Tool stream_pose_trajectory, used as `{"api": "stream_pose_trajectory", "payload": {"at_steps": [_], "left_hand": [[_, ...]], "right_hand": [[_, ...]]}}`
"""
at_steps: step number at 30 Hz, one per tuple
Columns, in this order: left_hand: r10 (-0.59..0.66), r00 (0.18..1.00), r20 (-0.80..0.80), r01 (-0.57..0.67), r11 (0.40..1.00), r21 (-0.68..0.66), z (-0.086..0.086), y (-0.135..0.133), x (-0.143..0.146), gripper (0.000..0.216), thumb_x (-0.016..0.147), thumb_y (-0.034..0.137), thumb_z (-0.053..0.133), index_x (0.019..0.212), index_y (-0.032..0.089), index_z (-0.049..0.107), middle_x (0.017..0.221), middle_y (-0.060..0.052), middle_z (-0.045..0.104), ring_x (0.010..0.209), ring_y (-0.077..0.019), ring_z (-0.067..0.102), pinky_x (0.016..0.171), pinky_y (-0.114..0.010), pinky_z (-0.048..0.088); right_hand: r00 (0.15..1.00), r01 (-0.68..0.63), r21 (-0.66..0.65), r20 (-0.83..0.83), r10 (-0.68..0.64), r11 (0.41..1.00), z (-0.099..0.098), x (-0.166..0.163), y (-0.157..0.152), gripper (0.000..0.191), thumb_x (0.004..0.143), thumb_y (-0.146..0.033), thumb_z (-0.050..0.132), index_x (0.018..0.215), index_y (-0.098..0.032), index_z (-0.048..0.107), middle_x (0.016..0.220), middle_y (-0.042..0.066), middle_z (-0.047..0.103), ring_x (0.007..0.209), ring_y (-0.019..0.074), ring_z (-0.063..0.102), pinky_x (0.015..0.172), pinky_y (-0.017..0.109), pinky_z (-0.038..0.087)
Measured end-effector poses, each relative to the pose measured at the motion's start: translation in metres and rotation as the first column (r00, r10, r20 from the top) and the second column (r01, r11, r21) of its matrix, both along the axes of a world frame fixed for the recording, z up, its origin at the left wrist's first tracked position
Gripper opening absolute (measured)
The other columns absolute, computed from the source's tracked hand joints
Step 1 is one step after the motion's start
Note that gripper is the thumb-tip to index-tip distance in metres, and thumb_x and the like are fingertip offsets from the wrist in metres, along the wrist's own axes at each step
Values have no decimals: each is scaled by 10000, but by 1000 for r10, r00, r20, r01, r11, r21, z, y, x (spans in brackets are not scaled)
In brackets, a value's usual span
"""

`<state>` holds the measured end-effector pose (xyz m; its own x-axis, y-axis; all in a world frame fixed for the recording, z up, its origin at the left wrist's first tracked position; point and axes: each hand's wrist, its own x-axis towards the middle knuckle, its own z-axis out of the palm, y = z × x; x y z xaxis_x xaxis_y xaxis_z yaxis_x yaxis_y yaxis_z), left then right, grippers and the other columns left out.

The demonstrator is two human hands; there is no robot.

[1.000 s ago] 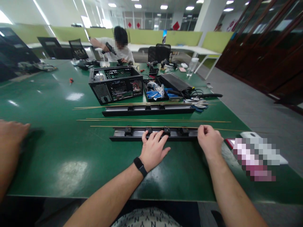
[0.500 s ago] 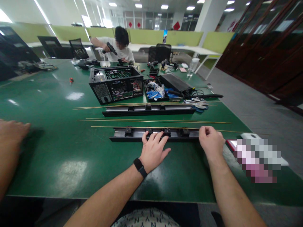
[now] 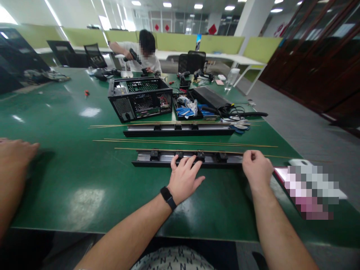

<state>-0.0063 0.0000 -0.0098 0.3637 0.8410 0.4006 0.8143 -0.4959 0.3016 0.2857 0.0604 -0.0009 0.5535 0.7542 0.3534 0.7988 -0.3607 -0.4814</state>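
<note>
My left hand (image 3: 184, 178) lies with fingers spread on the front edge of a black channel-like rail (image 3: 163, 164), touching it near its middle blocks. Several small black blocks (image 3: 154, 155) sit along the rail's silvery inside. With its fingers curled in a pinch, my right hand (image 3: 255, 168) grips a thin brass-coloured rod (image 3: 174, 149) at the rail's right end. This rod runs along the back of the blocks and sticks out past both ends of the rail. Two more thin rods (image 3: 140, 141) lie on the table just behind. My right fingertips are partly hidden.
A second black rail (image 3: 180, 132) with rods lies farther back, before an opened computer case (image 3: 140, 99) and a tray with gloves (image 3: 187, 108). Another person's hand (image 3: 18, 153) is at the left edge. A person with a drill (image 3: 135, 56) sits opposite. Phones (image 3: 284, 176) lie at right.
My right hand has moved slightly right, and the thin rod has slid right with it along the rail. My left hand stays on the rail. The whole view has shifted a little.
</note>
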Motion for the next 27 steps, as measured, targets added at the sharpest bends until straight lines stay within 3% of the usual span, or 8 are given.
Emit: {"api": "stream_pose_trajectory", "payload": {"at_steps": [11, 27], "left_hand": [[-1, 1000, -23, 1, 1000, 15, 0, -1, -1, 455, 1002, 492, 726, 1420, 331, 648, 1604, -72, 628, 1427, -332, 584, 1271, -682, 258], [2, 1000, -18, -2, 1000, 6, 0, -1, -1, 470, 1015, 484, 705, 1456, 335, 638, 1589, -70, 638, 1395, -321, 589, 1283, -675, 231]], "right_hand": [[991, -132, 25, -6, 132, 991, -4, -13, -2, 377, 986, -492, 515, 1017, -234, 788, 922, 92, 761, 920, 277, 631, 861, 403, 434], [994, -111, 37, -9, 112, 993, -3, -13, -3, 404, 974, -524, 516, 998, -223, 785, 915, 103, 756, 924, 285, 627, 880, 423, 446]]}}
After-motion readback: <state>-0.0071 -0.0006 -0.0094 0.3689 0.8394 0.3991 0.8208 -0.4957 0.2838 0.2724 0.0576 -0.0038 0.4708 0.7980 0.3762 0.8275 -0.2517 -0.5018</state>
